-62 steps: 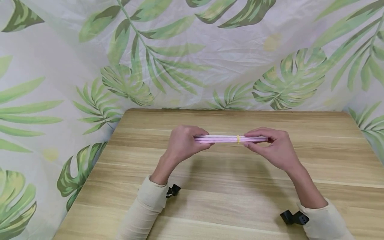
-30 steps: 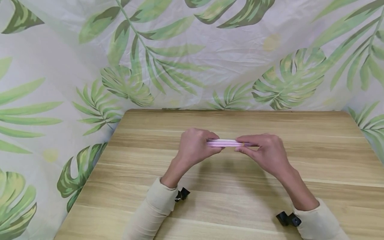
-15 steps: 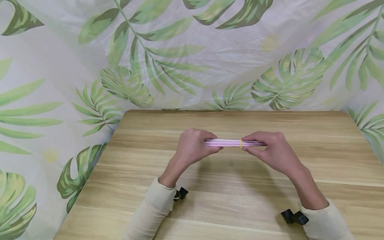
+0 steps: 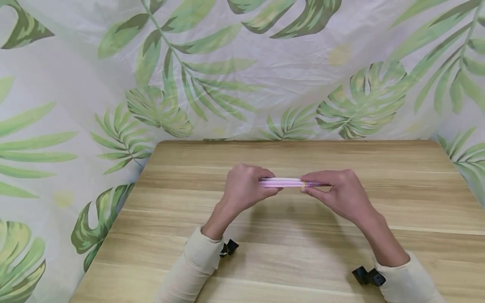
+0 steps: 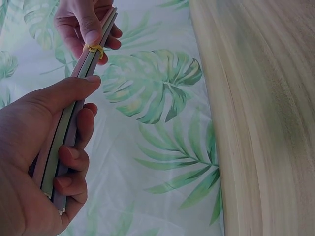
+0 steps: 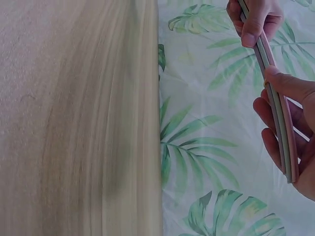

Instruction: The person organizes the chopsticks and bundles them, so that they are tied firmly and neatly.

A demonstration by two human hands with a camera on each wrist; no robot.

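Observation:
A slim bundle of long thin sticks (image 4: 286,183) is held level above the table between both hands in the head view. Pink, green and purple strips lie side by side in the left wrist view. A yellow band (image 5: 94,49) circles the bundle toward its right half. The left hand (image 4: 244,185) grips the left part, with thumb on one side and curled fingers on the other. The right hand (image 4: 342,191) pinches the bundle at the band with thumb and fingertips. In the right wrist view the sticks (image 6: 279,120) run past the right palm, and their far end is hidden.
A wood-grain table (image 4: 288,252) lies beneath the hands. Behind and left of it hangs a white cloth (image 4: 295,75) printed with green leaves. Small black devices (image 4: 368,276) sit at both sleeve cuffs.
Both hands and the bundle have shifted right and slightly nearer since the oldest frame. The right hand moved left, then right, then slightly left again along the sticks, covering more or less of the band.

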